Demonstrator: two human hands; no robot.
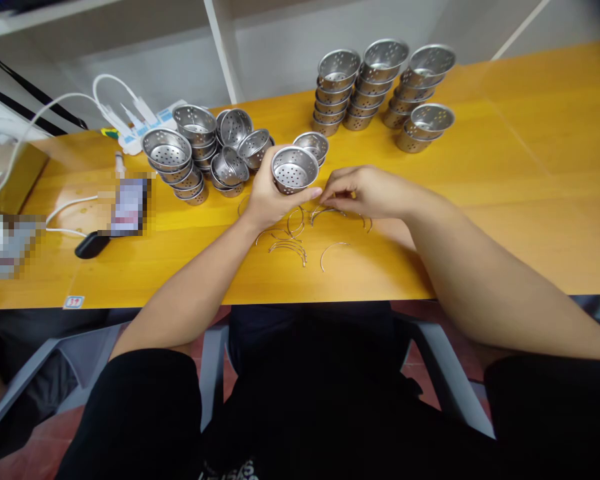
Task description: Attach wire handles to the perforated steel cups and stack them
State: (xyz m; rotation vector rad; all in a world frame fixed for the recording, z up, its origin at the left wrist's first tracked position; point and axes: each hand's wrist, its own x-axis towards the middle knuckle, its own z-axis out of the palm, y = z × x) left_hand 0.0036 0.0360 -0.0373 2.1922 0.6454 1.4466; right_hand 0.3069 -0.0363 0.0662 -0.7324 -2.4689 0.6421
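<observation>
My left hand [273,193] is wrapped around a perforated metal cup [295,170], tilted so that its inside with small holes faces me. To its right, my right hand [357,190] has its fingertips pinched together at a thin curved wire [314,212], just above the table. Several more bent wire pieces [287,248] lie loose below and between my hands. A single wire arc [334,245] rests apart, nearer to me. Right behind the held cup, another perforated cup [311,141] is partly hidden.
Stacks of perforated cups [383,60] stand at the back right of the yellow table [505,220]. More stacked and tipped cups [167,152] crowd the left. Further left are a phone [129,207], a black object [92,245] and a power strip [133,141] with white cables.
</observation>
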